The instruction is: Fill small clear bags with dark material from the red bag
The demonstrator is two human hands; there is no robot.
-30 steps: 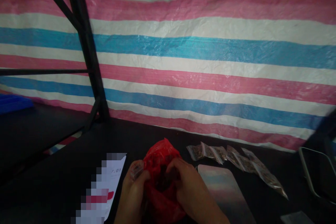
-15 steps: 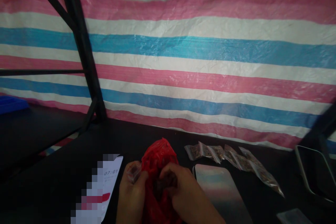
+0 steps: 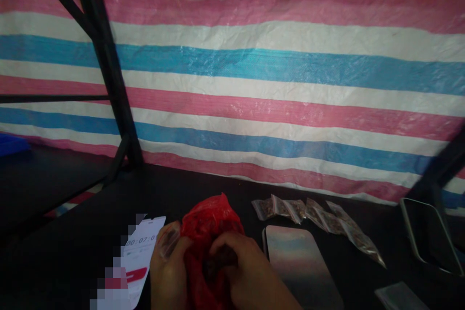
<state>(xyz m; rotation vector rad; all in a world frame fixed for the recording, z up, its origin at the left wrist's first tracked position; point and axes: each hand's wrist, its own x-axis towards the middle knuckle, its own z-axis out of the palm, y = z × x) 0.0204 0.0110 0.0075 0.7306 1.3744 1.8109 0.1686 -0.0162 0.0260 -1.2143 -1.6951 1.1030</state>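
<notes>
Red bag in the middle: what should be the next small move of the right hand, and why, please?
Probably the right hand should pinch a little of the dark contents and lift it out: its fingers are at the open mouth of the red bag, while the left hand steadies the bag's side and holds clear plastic.

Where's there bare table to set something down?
The black table looks bare between the lit phone, the red bag and the striped sheet behind. Right of the bag is crowded: silver slab, small packets.
</notes>
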